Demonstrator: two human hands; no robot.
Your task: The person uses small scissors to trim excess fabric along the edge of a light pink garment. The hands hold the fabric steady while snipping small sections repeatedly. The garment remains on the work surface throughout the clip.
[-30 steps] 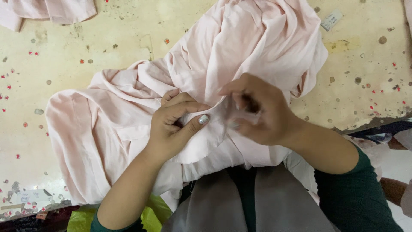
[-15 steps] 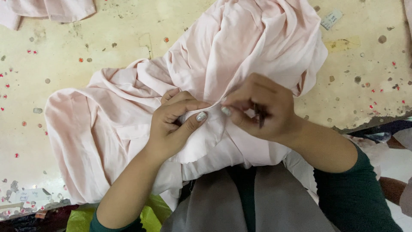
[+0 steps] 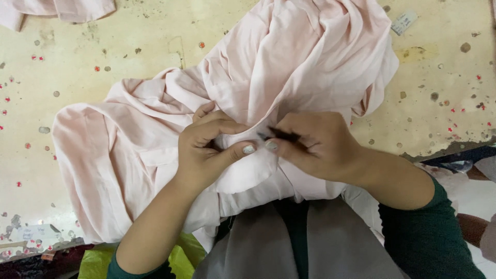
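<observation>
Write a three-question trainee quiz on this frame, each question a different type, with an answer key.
1. True or false: the left hand pinches a fold of the pale pink garment.
2. Multiple choice: what does the right hand hold? A) a small dark pointed tool B) a ruler C) a spool of thread
3. Fill in: the garment lies on a worn, speckled ____-coloured table.

Key: 1 true; 2 A; 3 cream.

The right hand (image 3: 315, 147) has drawn closer to the left hand (image 3: 209, 150).
</observation>
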